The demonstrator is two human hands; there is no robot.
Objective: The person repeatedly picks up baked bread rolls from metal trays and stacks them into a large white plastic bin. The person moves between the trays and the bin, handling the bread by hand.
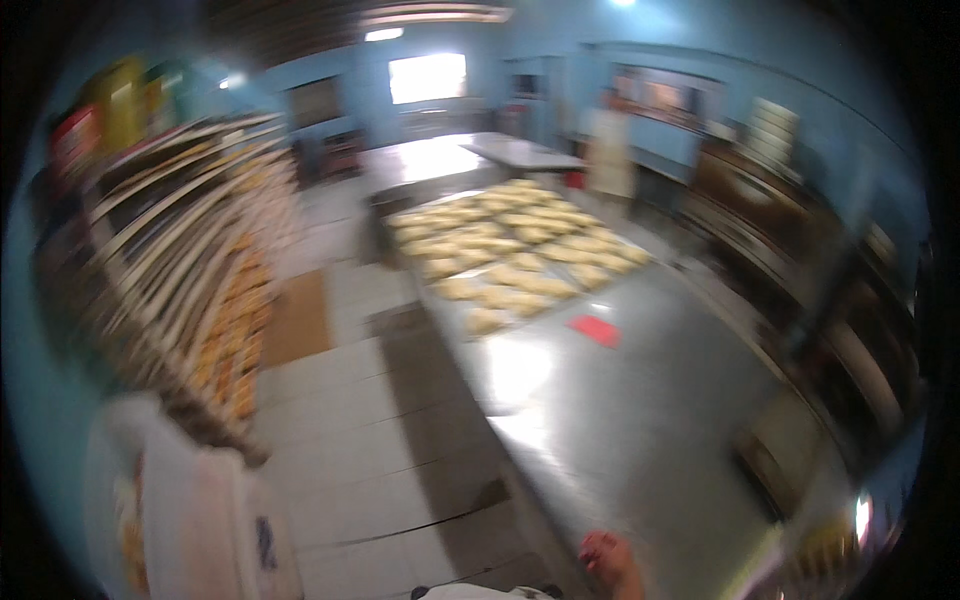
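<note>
My right hand (pixel 611 556) is low in the view, over the near edge of a shiny metal worktable (pixel 660 382). Its fingers are curled and look dark pink, and blur hides whether something is in them. My left hand is out of view. Farther along the table, trays of pale shaped dough pieces (pixel 525 285) lie side by side in rows. A flat red piece (pixel 595 330), perhaps a dough scraper, rests on the bare metal just before the trays.
A rack (pixel 180 202) with stacked trays, some holding browned bread (pixel 236 337), lines the left. Brown cardboard (pixel 300 316) lies on the tiled floor (pixel 352 435). A boxy object (pixel 780 450) stands at the table's right. Oven-like equipment (pixel 750 195) runs along the right wall. A person (pixel 611 150) appears farther back.
</note>
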